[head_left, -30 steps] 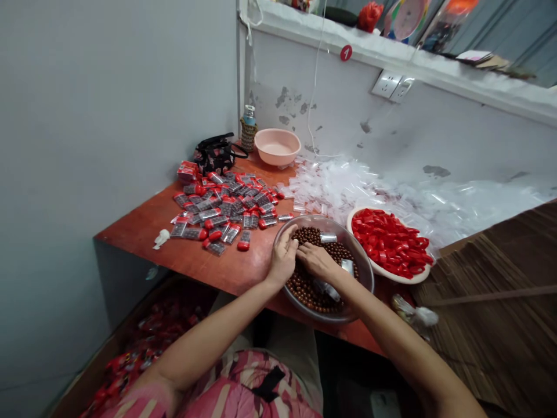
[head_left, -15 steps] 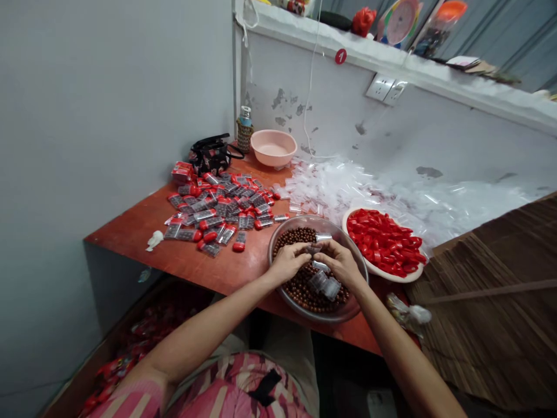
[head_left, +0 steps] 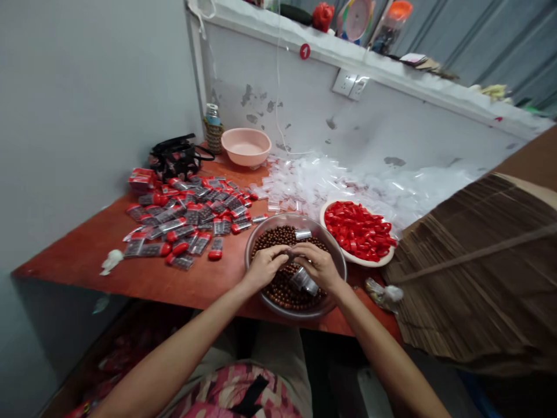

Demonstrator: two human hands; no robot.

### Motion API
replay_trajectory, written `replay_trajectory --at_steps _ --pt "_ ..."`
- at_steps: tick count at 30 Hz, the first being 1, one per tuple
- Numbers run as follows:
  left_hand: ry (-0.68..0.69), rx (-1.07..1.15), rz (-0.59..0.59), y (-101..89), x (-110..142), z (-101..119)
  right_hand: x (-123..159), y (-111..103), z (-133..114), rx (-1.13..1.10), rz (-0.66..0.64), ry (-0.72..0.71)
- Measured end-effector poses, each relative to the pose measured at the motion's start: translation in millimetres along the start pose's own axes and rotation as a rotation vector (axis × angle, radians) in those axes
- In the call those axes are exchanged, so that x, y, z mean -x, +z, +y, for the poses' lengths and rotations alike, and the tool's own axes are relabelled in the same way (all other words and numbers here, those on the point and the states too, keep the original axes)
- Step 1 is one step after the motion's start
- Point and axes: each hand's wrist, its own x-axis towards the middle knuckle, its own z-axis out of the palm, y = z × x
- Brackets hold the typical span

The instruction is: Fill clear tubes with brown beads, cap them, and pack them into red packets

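Observation:
A metal basin (head_left: pixel 339 276) of round brown beads (head_left: pixel 278 235) stands at the table's front edge. Above the beads, my left hand (head_left: pixel 265 267) and my right hand (head_left: pixel 317 264) meet fingertip to fingertip. Between them they pinch a small clear plastic case (head_left: pixel 289 253), dark inside and mostly covered by the fingers. Several more clear cases lie on the beads, one silvery case (head_left: pixel 303 233) behind the hands and a pair (head_left: pixel 304 281) partly under my right hand. Right of the basin is a pale bowl (head_left: pixel 348 258) full of red plastic caps (head_left: pixel 359 229).
Red-capped cases (head_left: pixel 191 212) filled with dark contents lie heaped at left. Clear empty cases (head_left: pixel 322 180) pile along the wall. Behind are a pink basin (head_left: pixel 246 146), a black bag (head_left: pixel 178 157) and a bottle (head_left: pixel 213 116). Stacked cardboard (head_left: pixel 470 267) slants in at right.
The view has swung right, so everything sits further left in it. Both hands stay together over the basin, and their fingers now cover more of the case.

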Motion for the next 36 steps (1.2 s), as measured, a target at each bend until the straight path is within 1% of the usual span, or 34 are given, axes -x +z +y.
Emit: replay_trajectory --at_steps 2,5,7,9,10,11,12,14,16,17,19,21,22,24,26,29,31,34,35,36 --pt "-0.014 0.044 -0.016 0.0 -1 -4 1 5 -4 -0.045 0.02 0.024" --pt "-0.069 0.173 -0.033 1.0 -3 -5 5 1 -7 -0.15 -0.023 0.065" --pt "-0.116 0.262 -0.035 1.6 -3 -2 9 -10 -3 -0.211 -0.031 0.132" --pt "-0.168 0.35 -0.031 1.9 -3 2 13 -28 7 -0.164 0.065 0.25" --pt "-0.195 0.392 -0.03 1.9 -3 4 16 -38 14 -0.076 0.146 0.323" --pt "-0.222 0.432 -0.03 2.0 -3 6 18 -49 22 0.072 0.236 0.408" --pt "-0.245 0.465 -0.029 2.1 -3 8 20 -59 30 0.263 0.289 0.493" --pt "-0.278 0.508 -0.024 2.6 -4 9 26 -80 46 0.608 0.274 0.652" --pt "-0.298 0.519 -0.019 3.3 -5 8 33 -98 60 0.822 0.189 0.739" --pt "-0.303 0.519 -0.015 3.6 -5 8 38 -106 67 0.889 0.125 0.753" --pt "-0.306 0.509 -0.014 3.9 -5 7 48 -117 80 0.973 -0.04 0.701" --pt "-0.306 0.493 -0.023 3.8 -4 7 57 -125 91 1.002 -0.195 0.598" --pt "-0.307 0.484 -0.029 3.7 -4 8 60 -127 97 1.0 -0.248 0.55" --pt "-0.306 0.469 -0.045 3.4 -3 9 63 -129 105 0.986 -0.304 0.487" --pt "-0.295 0.457 -0.059 3.4 -3 10 61 -129 111 0.978 -0.331 0.449" --pt "-0.267 0.43 -0.064 3.7 -3 7 57 -127 117 0.984 -0.348 0.403" --pt "-0.25 0.398 -0.054 3.9 -3 5 57 -127 118 0.999 -0.325 0.395" --pt "-0.224 0.354 -0.062 3.7 -2 5 62 -129 114 1.043 -0.24 0.426" --pt "-0.216 0.353 -0.076 3.6 -1 5 64 -130 110 1.058 -0.191 0.442" --pt "-0.213 0.363 -0.094 3.4 -1 7 66 -129 104 1.047 -0.113 0.452"
